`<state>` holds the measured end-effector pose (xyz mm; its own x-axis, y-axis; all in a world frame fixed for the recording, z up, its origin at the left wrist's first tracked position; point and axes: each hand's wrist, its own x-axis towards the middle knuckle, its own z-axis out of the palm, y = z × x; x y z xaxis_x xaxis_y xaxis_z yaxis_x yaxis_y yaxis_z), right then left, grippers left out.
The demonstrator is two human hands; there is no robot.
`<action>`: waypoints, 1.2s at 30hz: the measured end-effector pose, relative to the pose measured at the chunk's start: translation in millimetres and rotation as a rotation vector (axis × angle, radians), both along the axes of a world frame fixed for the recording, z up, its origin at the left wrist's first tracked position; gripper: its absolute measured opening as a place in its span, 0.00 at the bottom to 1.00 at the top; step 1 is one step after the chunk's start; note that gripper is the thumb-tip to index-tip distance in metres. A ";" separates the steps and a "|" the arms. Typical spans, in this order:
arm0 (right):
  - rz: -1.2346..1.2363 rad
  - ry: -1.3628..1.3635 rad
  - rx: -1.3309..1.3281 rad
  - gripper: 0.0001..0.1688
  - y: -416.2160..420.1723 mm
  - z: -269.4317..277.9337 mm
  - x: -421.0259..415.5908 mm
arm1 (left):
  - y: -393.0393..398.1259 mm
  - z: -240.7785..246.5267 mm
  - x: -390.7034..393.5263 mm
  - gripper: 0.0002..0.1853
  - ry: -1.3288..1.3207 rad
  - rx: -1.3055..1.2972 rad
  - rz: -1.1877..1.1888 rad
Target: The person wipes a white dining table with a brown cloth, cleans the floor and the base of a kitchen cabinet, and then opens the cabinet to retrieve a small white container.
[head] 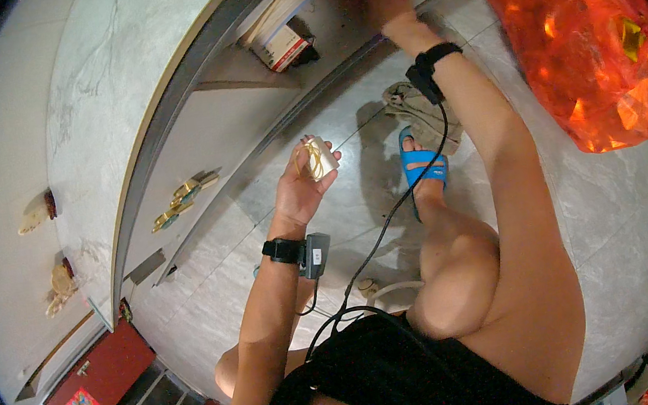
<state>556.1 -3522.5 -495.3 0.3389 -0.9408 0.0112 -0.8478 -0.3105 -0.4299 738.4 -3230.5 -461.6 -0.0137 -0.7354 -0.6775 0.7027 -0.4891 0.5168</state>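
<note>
My left hand (300, 192), palm up, holds a small whitish block-like object (326, 156) with thin yellow loops (315, 159) lying against it; whether they are cord or rubber bands is unclear. My right hand (390, 7) reaches into the open lower cabinet (335, 43), where motion blur and shadow hide its fingers. I cannot tell if it holds anything. To its left in the cabinet lies a white and red printed box (284, 47), beside a dark item partly hidden behind it.
An orange-red plastic bag (584, 49) rests on the tiled floor (617, 215) to the right. A crumpled greyish-brown cloth (419, 112) lies by my blue slipper (425, 164). A black cable (389, 217) runs from my right wrist. Gold handles (185, 196) project from the cabinet front.
</note>
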 end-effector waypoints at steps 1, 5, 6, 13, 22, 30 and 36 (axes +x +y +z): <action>0.012 0.045 0.030 0.18 -6.7 10.5 -4.8 | 0.7 1.2 0.0 0.20 -0.004 -0.003 -0.005; 0.023 0.108 -0.087 0.18 -36.3 -5.7 -6.8 | 4.9 -6.1 3.6 0.21 0.001 0.039 0.012; 0.027 0.110 -0.123 0.19 -39.5 -12.6 -4.6 | 5.8 -6.3 4.2 0.21 -0.006 0.043 0.006; 0.063 0.070 -0.282 0.20 -43.2 -46.7 -2.2 | 4.7 -4.2 3.9 0.19 -0.022 0.048 0.007; 0.210 0.055 -0.046 0.23 81.8 -30.1 -66.5 | 19.6 -5.4 15.5 0.21 -0.023 -0.008 0.011; 0.342 0.185 0.133 0.36 173.1 -97.2 -116.7 | 32.8 3.7 12.1 0.21 0.025 0.039 0.017; 0.028 -0.217 -0.142 0.24 130.8 -35.8 -105.7 | 39.4 6.6 15.1 0.21 0.007 0.035 0.031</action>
